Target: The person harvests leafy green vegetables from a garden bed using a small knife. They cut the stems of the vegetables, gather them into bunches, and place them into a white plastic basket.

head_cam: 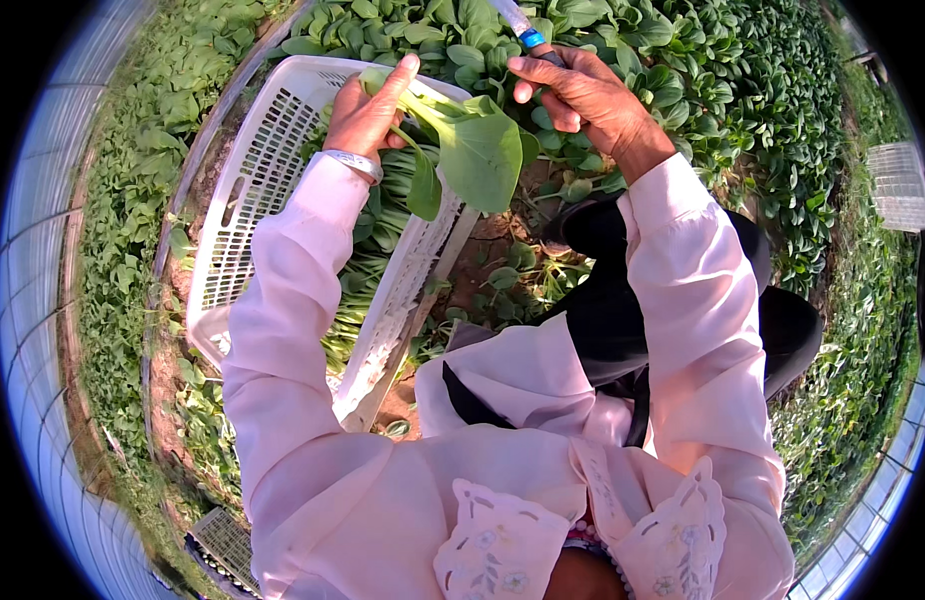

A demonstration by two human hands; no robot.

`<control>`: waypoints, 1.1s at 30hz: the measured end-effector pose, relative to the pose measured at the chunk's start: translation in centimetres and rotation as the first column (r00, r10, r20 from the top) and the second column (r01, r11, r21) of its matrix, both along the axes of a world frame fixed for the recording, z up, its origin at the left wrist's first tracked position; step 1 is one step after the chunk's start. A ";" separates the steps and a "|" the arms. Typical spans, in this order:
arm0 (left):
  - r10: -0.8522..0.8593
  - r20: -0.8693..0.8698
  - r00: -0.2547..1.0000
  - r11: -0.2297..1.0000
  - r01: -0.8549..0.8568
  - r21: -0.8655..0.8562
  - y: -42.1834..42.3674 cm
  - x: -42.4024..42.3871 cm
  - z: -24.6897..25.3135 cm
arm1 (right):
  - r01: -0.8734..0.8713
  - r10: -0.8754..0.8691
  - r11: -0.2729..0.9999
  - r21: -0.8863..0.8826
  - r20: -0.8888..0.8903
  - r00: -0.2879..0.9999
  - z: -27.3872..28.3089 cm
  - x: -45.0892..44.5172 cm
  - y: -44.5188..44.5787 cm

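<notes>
My left hand [369,112] grips a leafy green plant [477,154] by its pale stalks, above a white plastic crate [241,202]. Its broad leaves point right, over the crate's side. Inside the crate lie bunches of the same greens [387,195], partly hidden by my left forearm. My right hand [582,94], to the right of the leaves, is closed round the dark handle of a tool [534,37] with a blue band. The tool's pale far part runs out of the top of the picture, so its kind cannot be told. The two hands are apart.
Rows of leafy greens [762,97] grow ahead and on both sides. Bare soil [485,247] with small plants lies between the crate and my bent legs [620,300]. Another crate [226,544] stands at lower left, and a pale crate [897,186] at far right.
</notes>
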State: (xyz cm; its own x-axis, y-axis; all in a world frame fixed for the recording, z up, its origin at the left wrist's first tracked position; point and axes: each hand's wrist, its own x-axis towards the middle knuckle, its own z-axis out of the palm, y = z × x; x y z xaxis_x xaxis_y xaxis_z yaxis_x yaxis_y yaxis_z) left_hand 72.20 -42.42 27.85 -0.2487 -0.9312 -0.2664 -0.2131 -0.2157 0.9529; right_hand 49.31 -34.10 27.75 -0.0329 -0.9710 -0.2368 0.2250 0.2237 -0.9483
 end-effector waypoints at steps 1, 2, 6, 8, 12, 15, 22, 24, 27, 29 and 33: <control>0.006 -0.015 1.000 1.000 -0.006 0.001 0.0 -0.2 0.1 | -0.013 0.012 1.000 -0.012 -0.016 1.000 -0.1 0.1 0.0; 0.011 -0.030 0.999 1.000 -0.011 0.002 0.0 -0.3 0.1 | -0.025 0.025 0.999 -0.023 -0.031 0.999 -0.2 0.1 0.1; -0.055 -0.018 0.998 0.997 0.054 -0.064 0.2 -0.2 -0.4 | -0.083 0.079 0.995 -0.052 -0.067 0.995 -0.4 0.4 0.1; -0.091 0.022 0.996 0.985 0.093 -0.142 0.4 -0.3 -0.5 | -0.090 0.085 0.992 -0.091 -0.057 0.995 -0.4 0.7 0.1; -0.141 0.169 0.975 0.881 0.201 -0.427 -0.1 -0.9 -0.5 | -0.161 0.146 0.977 -0.137 -0.116 0.983 -0.8 1.1 -0.2; -0.142 0.269 0.953 0.810 0.268 -0.521 0.2 -1.7 0.2 | -0.206 0.189 0.973 -0.101 -0.157 0.969 -0.6 1.5 0.1; -0.109 0.386 0.916 0.673 0.354 -0.649 -0.4 -2.5 0.3 | -0.256 0.247 0.960 -0.115 -0.087 0.965 -1.2 1.0 0.3; -0.127 0.326 0.937 0.682 0.321 -0.657 0.1 -2.1 0.8 | -0.225 0.221 0.969 -0.104 -0.056 0.974 -0.9 1.3 0.5; -0.233 0.045 0.972 0.844 0.224 -0.487 -2.4 1.1 0.3 | -0.097 0.092 0.994 -0.043 -0.114 0.989 -1.1 0.4 0.9; -0.002 0.109 0.994 0.882 0.053 -0.469 -4.8 6.2 3.5 | 0.003 -0.006 0.998 -0.067 -0.057 0.998 -0.6 -0.4 0.8; 0.272 -0.011 0.962 0.942 -0.268 -0.202 -10.6 17.8 1.7 | 0.067 -0.059 0.995 -0.070 0.109 0.992 -1.3 -2.2 0.6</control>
